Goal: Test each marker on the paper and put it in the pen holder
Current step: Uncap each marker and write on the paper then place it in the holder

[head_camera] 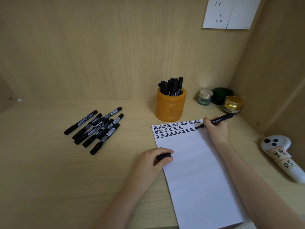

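Right hand: the right hand [216, 129] has its fingers wrapped round a black marker [221, 120]. The tip is down on the paper [198, 171], at the right end of the lowest row of marks. I'd call that a test stroke in progress.

Left hand: the left hand [153, 161] rests at the paper's left edge, fingers curled round a black cap [163, 156]. That is most likely the cap of the marker now writing.

Marks so far: three rows of black characters [176, 128] run across the top of the sheet, and everything below them is blank.

Pen holder: the orange pen holder [170, 108] stands just behind the paper's top edge. A thick bunch of black markers [173, 87] stands upright in it, and I count those as tested and done.

Heap on the desk: several capped markers [97, 128] lie crossed over one another, well to the left of the paper, with neither hand on them. I take these as the ones left to test.

Progress: somewhere in the middle, by my reading, with the holder well filled and the heap far from gone.

This marker: not finished yet, since it needs its cap back on and then a place in the holder.

Sidelines: three small jars [221, 96] sit in the corner to the right of the holder, and a white controller [280, 156] lies by the right wall.
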The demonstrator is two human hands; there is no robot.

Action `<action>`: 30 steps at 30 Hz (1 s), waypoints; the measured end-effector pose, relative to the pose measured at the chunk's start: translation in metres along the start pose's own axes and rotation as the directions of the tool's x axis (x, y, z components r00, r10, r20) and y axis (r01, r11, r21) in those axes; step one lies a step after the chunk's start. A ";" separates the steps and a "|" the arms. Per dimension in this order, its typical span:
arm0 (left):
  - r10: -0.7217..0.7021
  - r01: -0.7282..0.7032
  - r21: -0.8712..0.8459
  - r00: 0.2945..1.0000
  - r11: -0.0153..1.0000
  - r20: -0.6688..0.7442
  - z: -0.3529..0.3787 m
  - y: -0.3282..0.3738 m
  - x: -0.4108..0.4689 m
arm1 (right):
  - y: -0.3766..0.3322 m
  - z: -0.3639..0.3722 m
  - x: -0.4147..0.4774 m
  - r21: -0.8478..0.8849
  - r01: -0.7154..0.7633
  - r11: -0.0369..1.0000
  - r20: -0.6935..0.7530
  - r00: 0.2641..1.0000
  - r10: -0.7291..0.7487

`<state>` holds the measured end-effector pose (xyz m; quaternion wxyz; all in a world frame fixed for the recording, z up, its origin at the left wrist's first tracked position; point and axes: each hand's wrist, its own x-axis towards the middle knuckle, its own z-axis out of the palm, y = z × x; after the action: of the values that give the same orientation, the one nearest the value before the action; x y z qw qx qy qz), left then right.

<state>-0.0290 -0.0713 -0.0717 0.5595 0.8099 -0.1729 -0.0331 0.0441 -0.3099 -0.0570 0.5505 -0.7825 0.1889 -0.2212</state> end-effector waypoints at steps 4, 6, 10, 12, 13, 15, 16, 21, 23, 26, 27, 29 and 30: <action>-0.005 0.006 -0.019 1.000 1.000 0.007 0.001 0.001 -0.001 | 0.000 0.001 -0.002 0.033 0.002 0.999 0.027 1.000 -0.002; -0.003 0.003 -0.010 1.000 1.000 0.005 0.001 0.001 -0.001 | 0.000 0.001 -0.002 0.027 0.011 1.000 0.041 0.999 -0.012; 0.002 -0.002 -0.004 1.000 1.000 0.004 0.000 0.001 0.000 | 0.002 0.001 0.000 0.011 0.023 1.000 0.049 0.999 -0.024; 0.002 -0.002 0.002 1.000 1.000 0.004 0.000 0.001 0.000 | 0.004 0.002 0.002 0.005 0.026 1.000 0.040 0.999 -0.026; 0.001 -0.001 0.002 1.000 1.000 0.004 0.000 0.001 0.000 | 0.004 0.002 0.002 0.002 0.028 1.000 0.036 0.999 -0.028; -0.002 0.002 -0.008 1.000 1.000 0.002 0.000 0.001 0.000 | 0.004 0.003 0.003 -0.002 0.035 0.999 0.025 0.999 -0.035; -0.002 0.002 -0.010 1.000 1.000 0.000 0.000 0.001 0.000 | 0.004 0.003 0.003 -0.004 0.039 0.999 0.021 0.999 -0.039; 0.002 -0.002 -0.004 1.000 1.000 0.001 0.000 0.001 0.000 | 0.003 0.002 0.002 0.018 0.038 0.999 0.006 0.999 -0.038; 0.003 -0.003 -0.009 1.000 1.000 0.002 0.000 0.001 -0.001 | 0.004 0.002 0.003 0.007 0.040 0.999 0.010 0.999 -0.040; -0.003 0.004 -0.012 1.000 1.000 0.004 0.000 0.000 0.000 | 0.005 0.003 0.003 0.002 0.043 0.999 0.027 0.999 -0.043; -0.007 0.007 -0.013 1.000 1.000 0.006 0.000 0.000 0.000 | 0.006 0.003 0.004 0.002 0.047 0.999 0.029 0.998 -0.047; -0.012 0.012 -0.016 1.000 1.000 0.007 0.000 0.000 -0.001 | 0.005 0.002 0.003 -0.003 0.048 0.999 0.025 0.999 -0.048; -0.013 0.013 -0.016 1.000 1.000 0.006 0.000 0.000 -0.001 | 0.004 0.002 0.003 -0.006 0.048 0.999 0.018 0.999 -0.048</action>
<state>-0.0298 -0.0713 -0.0716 0.5653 0.8063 -0.1692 -0.0404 0.0473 -0.3108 -0.0609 0.5443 -0.7903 0.1661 -0.2269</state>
